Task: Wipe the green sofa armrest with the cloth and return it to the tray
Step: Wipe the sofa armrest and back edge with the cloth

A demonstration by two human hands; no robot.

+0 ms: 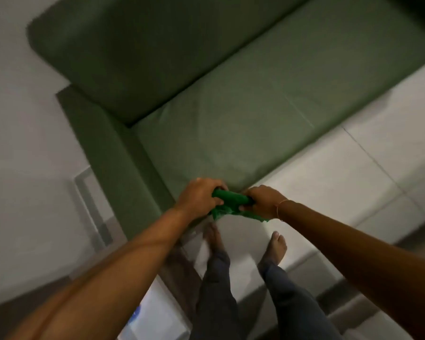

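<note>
Holding item: one bright green cloth (227,202), bunched and stretched between two hands in the air just off the front corner of the sofa, above the floor (329,173) and not yet on any surface. Left hand (199,196): fingers curled tight around the cloth's left end. Right hand (261,200): fingers curled around the right end, a loose tail of cloth hanging below it; one thin bangle (281,209) on that wrist. One green sofa, showing one seat cushion (243,123), one back cushion (133,57) and one armrest (113,155) running along the left side of the seat, near the left hand but apart from it. Two bare feet stand on the pale floor beneath the hands. Tray: a pale blurred object at the lower edge may be it; cannot tell. Risks, as judged: the hanging tail may slip free or drag on the floor if the right hand's hold loosens; a bunched cloth would give poor contact and streak or miss parts of the armrest; the motion blur suggests a moving head, so the first pass may land on the seat rather than the armrest.
</note>
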